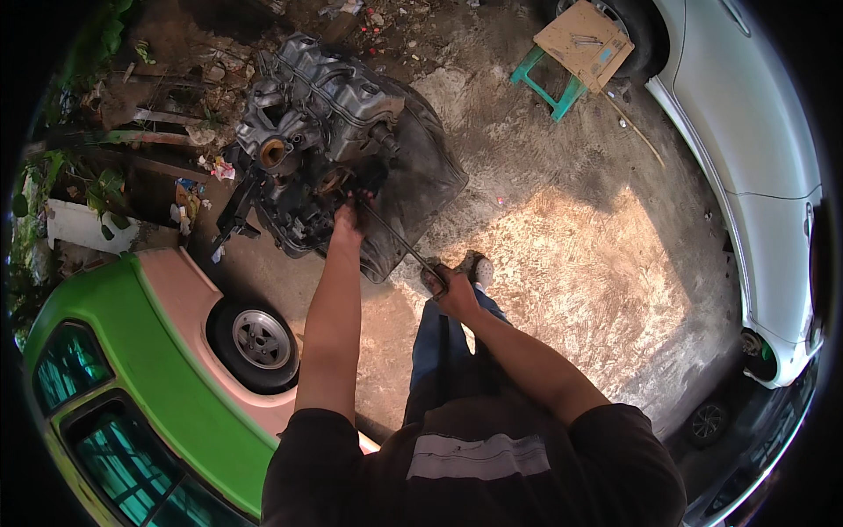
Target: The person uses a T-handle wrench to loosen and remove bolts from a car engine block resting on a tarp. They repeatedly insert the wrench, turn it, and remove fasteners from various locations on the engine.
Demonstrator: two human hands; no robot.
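Observation:
A dark, greasy car engine [329,101] lies on the ground ahead of me, to the left of centre. A long thin metal bar [397,237] runs from its near side back toward my legs. My right hand [457,292] is closed around the near end of this bar. At the far end, close against the engine, my left hand [349,218] has its fingers closed about the bar's head. What the head sits on is hidden by that hand and the dark engine parts. A round brown opening [273,153] shows on the engine's left side.
A dark sheet [426,162] spreads under the engine. At left stands a green and pink vehicle [167,325]; at right, a silver car [755,167]. A green stool [562,92] with a cardboard piece [581,39] is at the far right. Wood scraps [162,119] and litter lie far left.

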